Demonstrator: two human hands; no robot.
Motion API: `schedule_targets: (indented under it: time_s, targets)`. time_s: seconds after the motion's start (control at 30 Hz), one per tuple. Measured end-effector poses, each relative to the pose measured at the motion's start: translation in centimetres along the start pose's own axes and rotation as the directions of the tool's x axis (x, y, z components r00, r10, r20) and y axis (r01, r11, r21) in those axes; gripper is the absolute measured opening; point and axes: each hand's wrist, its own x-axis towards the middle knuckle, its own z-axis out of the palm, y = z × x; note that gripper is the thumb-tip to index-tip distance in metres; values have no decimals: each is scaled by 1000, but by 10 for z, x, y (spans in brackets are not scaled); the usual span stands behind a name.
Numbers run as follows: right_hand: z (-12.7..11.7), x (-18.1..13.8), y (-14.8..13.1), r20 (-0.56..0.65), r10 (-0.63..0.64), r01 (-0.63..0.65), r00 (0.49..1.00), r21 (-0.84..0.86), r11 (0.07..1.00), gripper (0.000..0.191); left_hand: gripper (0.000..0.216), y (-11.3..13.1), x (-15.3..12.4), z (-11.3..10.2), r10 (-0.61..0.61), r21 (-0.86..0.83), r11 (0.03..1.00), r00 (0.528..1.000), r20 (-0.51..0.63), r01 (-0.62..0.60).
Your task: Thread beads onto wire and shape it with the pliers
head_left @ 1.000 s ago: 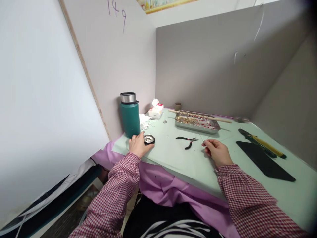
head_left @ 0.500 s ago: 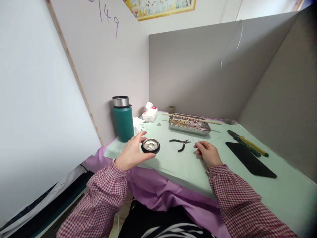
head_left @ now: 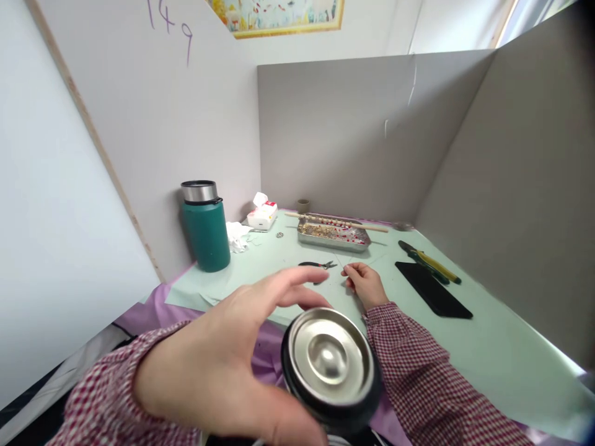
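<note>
Your left hand (head_left: 218, 371) is clamped on a round black-rimmed lid (head_left: 330, 365), thumb under its rim and fingers spread over the top. You hold it close to your face, steel inside towards you, clear of the worktop (head_left: 488, 347). Your right hand (head_left: 365, 285) rests on the worktop with its fingertips pinched together; whatever is between them is too fine to see. Small black pliers (head_left: 316, 266) lie just beyond it, then a metal tray (head_left: 333, 234). The green flask (head_left: 206, 226) stands open-topped, far left.
</note>
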Motion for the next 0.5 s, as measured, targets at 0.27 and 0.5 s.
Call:
schedule_targets:
  time_s: [0.27,0.5]
  targets:
    - [-1,-2,-5,12,2,-2,1000,-22,1000,22,64,29,7,-7,162,-92,985,962,218,-145]
    - [-1,-3,-6,-32,-11,8,999,-87,996,24,63,16,5,15,144,-178,979,951,274,-97]
